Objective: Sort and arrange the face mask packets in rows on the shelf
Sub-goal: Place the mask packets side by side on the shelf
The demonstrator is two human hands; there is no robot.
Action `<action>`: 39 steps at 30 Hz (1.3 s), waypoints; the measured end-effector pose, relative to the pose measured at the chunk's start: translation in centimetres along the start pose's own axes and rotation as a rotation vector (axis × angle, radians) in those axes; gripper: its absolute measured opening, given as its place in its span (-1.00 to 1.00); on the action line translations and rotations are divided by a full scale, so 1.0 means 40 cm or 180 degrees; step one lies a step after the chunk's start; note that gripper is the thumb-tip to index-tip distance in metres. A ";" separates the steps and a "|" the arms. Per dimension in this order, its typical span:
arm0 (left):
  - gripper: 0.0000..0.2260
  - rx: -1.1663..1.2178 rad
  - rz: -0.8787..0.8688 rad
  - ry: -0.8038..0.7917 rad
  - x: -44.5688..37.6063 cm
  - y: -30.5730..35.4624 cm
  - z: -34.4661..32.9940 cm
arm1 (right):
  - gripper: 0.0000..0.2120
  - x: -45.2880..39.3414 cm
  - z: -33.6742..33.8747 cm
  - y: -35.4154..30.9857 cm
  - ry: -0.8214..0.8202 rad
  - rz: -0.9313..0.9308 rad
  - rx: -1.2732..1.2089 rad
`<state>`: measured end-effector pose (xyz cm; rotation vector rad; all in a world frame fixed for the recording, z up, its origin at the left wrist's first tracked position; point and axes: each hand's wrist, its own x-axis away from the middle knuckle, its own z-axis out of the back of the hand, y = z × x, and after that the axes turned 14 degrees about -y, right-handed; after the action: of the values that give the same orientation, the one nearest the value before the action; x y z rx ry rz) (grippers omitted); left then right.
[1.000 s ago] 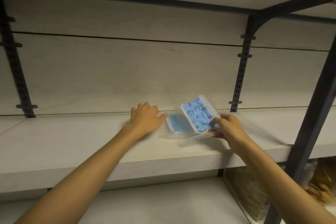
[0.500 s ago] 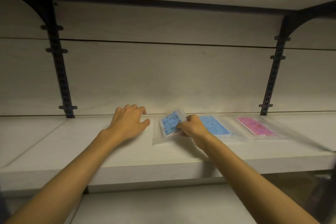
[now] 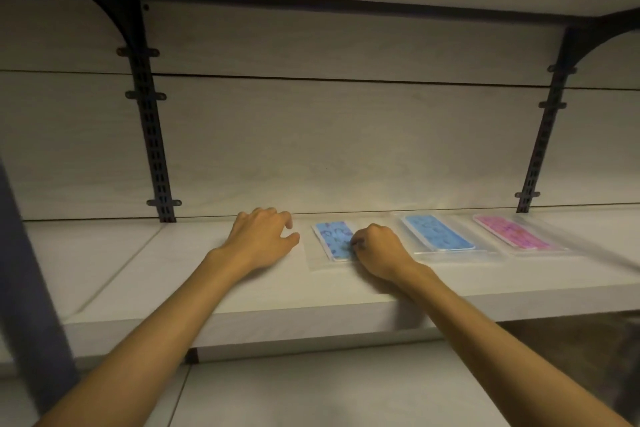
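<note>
Packet (image 3: 334,240) flatter on shelf (image 3: 138,263) than before, under right hand (image 3: 379,251).

Both my forearms come up from the bottom corners of the frame and meet near the middle. My left hand (image 3: 261,239) is a little left of center, palm down, with the fingers loosely bent and a bit spread; the thumb points to the right. It holds nothing. My right hand (image 3: 379,251) is just right of center, near the left one but not touching it. Its fingers are curled under into a loose fist, with the knuckles up and the back of the hand facing me. The fingertips are hidden, so I cannot tell if they pinch something. Both wrists are nearly straight.
</note>
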<state>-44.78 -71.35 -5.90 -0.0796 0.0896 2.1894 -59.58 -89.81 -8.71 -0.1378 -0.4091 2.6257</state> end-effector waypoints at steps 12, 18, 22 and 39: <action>-0.68 0.0281 0.0043 0.0388 0.156 0.054 0.037 | -0.72 0.106 0.033 -0.057 0.0468 0.0770 -0.0157; -0.71 0.0576 0.0165 0.0451 0.319 0.033 0.037 | -0.73 0.193 0.006 -0.149 0.0409 0.1220 -0.0178; -0.71 0.0682 0.0255 0.0533 0.420 -0.012 0.027 | -0.72 0.250 -0.027 -0.235 0.0263 0.1373 -0.0255; -0.81 0.0671 0.0251 0.0785 0.841 -0.532 0.032 | -0.79 0.357 -0.305 -0.898 0.0456 0.1712 -0.0211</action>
<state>-47.03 -31.69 -8.42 -0.2300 0.4684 2.2265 -54.27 -49.65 -9.51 -0.5192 -0.4595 3.0984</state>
